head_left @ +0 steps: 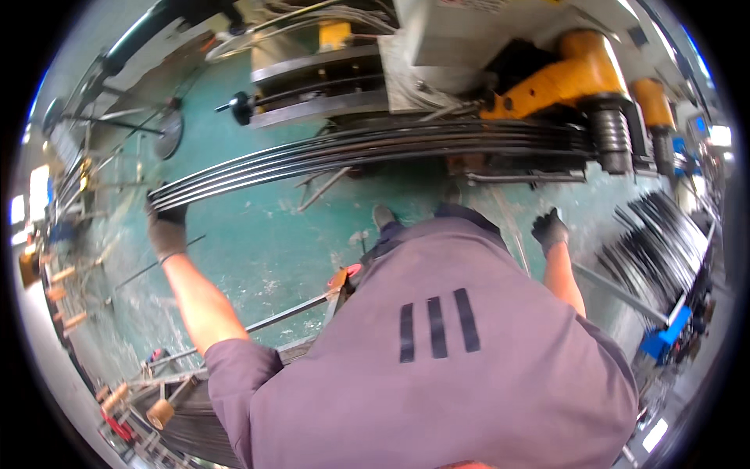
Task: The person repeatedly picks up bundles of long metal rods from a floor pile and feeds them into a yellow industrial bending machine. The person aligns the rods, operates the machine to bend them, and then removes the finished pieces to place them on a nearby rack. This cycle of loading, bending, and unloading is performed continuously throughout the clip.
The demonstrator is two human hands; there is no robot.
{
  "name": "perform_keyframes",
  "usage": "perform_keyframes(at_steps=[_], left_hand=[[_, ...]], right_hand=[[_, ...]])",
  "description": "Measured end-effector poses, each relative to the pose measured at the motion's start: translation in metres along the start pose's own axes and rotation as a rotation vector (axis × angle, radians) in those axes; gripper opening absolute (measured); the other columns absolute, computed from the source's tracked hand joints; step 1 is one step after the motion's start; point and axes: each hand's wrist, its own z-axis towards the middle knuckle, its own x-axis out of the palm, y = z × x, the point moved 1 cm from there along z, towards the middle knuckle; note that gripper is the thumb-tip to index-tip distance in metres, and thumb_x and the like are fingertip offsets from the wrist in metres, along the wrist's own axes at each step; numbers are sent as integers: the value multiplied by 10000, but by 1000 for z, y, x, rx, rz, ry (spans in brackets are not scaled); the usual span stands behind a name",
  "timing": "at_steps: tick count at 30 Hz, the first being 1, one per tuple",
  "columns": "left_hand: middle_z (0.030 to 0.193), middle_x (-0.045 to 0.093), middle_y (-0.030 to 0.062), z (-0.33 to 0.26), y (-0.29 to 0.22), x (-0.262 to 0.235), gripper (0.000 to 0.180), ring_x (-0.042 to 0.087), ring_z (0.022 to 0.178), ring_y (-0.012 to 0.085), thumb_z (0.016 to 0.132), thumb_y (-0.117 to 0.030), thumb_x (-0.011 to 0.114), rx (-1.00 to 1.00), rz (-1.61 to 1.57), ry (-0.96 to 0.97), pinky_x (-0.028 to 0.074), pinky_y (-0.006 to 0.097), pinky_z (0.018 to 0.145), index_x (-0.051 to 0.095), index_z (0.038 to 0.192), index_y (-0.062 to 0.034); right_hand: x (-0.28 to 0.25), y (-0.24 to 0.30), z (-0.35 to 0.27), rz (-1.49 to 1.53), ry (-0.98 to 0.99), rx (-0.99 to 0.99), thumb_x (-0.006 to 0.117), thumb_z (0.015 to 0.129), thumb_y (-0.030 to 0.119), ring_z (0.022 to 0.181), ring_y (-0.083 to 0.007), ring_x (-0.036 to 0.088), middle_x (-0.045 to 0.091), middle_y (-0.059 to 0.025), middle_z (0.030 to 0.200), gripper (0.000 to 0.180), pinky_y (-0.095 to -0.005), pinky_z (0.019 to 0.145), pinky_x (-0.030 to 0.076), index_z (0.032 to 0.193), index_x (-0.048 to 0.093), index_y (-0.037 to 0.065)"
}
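Observation:
Several long, thin black metal tubes [336, 150] lie side by side in a bundle, running across the view to the machine at right. My gloved left hand [167, 227] is closed around their left ends, with my arm stretched out to the left. The right part of the bundle lies beneath the orange arm [555, 82] of the machine, next to a coil spring [612, 137]. At my right side, my gloved right hand [551, 230] is apart from the tubes. Its dark fingers look loosely spread, and nothing shows in them.
A rack [664, 313] of many dark rods stands close on my right. Behind my left elbow is another rack [160, 413] with wooden-looking rollers and dark rods. A metal bar [285, 314] crosses near my left side. A round-based stand [169, 133] is at far left on the green floor [258, 258].

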Motion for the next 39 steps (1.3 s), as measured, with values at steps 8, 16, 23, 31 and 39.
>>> perform_keyframes(at_steps=[8,16,23,31,39], left_hand=[[1477,438,219,-33,20,45,647,426,1351,392,1020,-515,383,228,-147,-270,343,586,1118,452,1400,4],[1500,394,223,-85,214,45,670,376,1389,409,1031,-444,389,-160,-345,-392,309,604,1141,240,1500,10],[1394,520,203,-186,356,164,566,511,1288,338,1021,-404,473,-379,-230,-466,413,572,1072,411,1402,9],[1303,595,143,-221,404,208,403,553,1200,304,1011,-345,454,-325,20,45,421,511,1048,555,1314,-100],[1346,580,143,-219,347,292,466,543,1242,285,1015,-402,409,-195,-139,-3,412,473,1076,565,1299,-68]], right_hand=[[-12,-7,14,-384,0,-62,589,970,321,774,-245,602,540,-42,738,169,-442,687,481,912,562,165],[-66,7,117,-632,298,-84,522,983,257,567,-213,567,582,-88,698,204,-346,503,470,1071,564,78],[-74,39,143,-638,111,71,602,961,298,679,-190,627,632,-74,816,300,-334,567,512,1155,582,69],[-33,118,87,-779,87,-59,612,909,306,691,-176,658,697,-91,841,342,-312,603,514,1005,673,-17],[30,151,3,-346,330,-405,649,935,233,744,-167,648,683,-66,901,230,-284,626,502,1022,661,19]])
